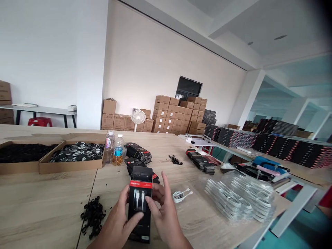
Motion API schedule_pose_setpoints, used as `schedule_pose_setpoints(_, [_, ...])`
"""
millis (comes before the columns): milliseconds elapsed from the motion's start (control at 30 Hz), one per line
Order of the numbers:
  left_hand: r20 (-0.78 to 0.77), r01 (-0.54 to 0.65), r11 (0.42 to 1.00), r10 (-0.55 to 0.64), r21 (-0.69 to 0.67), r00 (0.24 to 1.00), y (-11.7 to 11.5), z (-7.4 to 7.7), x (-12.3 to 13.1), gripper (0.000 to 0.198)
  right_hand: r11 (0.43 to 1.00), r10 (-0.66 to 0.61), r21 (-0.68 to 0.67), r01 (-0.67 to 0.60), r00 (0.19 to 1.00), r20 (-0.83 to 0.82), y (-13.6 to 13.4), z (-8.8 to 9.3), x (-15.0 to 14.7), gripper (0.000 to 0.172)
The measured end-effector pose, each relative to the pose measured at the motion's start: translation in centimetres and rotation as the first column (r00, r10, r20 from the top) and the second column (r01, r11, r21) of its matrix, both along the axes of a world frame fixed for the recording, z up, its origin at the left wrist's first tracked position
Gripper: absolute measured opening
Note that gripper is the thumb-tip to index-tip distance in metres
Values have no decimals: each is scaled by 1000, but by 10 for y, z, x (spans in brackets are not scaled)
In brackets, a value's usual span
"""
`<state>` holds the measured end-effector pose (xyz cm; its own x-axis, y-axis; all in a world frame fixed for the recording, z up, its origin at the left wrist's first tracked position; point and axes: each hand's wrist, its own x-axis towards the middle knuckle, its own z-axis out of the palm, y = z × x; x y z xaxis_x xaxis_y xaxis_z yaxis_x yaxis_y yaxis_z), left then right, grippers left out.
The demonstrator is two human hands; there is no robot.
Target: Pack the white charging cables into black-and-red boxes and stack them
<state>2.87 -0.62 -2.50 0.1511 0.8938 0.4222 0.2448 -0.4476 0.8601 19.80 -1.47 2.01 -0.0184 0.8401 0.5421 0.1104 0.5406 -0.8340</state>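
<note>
Upright before me is a black and red cable box (140,226), with white cable plugs pictured on its front and its top flap raised. My left hand (121,216) grips its left side, thumb across the front. My right hand (164,207) holds the right edge between thumb and fingers, its index finger pointing up. Behind the box lie banded stacks of flat black boxes (138,152). A coiled white cable (181,195) rests just right of my right hand. Left of my left hand is a pile of small black pieces (92,216).
Two cardboard trays (71,168) of black pieces and two bottles (118,152) stand at the left. Bundled white cables in clear bags (233,197) lie at the right, near another flat box stack (199,161). Small black bits (175,159) sit mid-table.
</note>
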Motion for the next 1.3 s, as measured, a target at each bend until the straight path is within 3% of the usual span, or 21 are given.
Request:
schedule_pose_setpoints(133, [144,32,997,-43,75,989,-3,10,-5,63,999,18,34,-22,995,103,1,1,7,58])
schedule_pose_setpoints(233, [76,13,991,-24,135,997,-7,22,-11,56,999,16,42,-24,984,177,-1,-3,15,50])
schedule_pose_setpoints(333, [-56,40,970,-27,239,998,-11,34,-16,43,990,-35,140,-3,961,273,-7,-1,21,42])
schedule_pose_setpoints(433, [-149,51,936,1,348,989,-13,44,-19,31,949,-142,314,20,917,372,-11,9,25,28])
schedule_pose_setpoints(533, [-144,-19,878,100,477,984,-12,49,-19,27,886,-260,463,42,870,420,-13,24,25,24])
schedule_pose_setpoints(700, [-91,-44,788,126,614,988,-12,51,-16,19,834,-316,552,24,840,442,-18,38,25,17])
schedule_pose_setpoints(833, [-57,-106,786,176,609,983,-23,55,-16,16,849,-239,528,-10,884,401,-27,42,25,14])
schedule_pose_setpoints(933, [-192,-12,824,146,566,970,-32,67,-19,18,895,-155,444,-42,905,397,-31,49,25,11])
schedule_pose_setpoints(1033, [-257,43,901,77,432,963,-37,87,-21,12,948,-82,313,-55,910,407,-32,59,25,4])
schedule_pose_setpoints(1133, [-257,98,954,-23,282,966,-39,105,-19,15,965,-30,248,-87,901,432,-31,68,26,7])
schedule_pose_setpoints(1300, [-181,108,989,-89,97,979,-40,116,-13,22,972,-4,210,-102,894,449,-27,75,28,11])
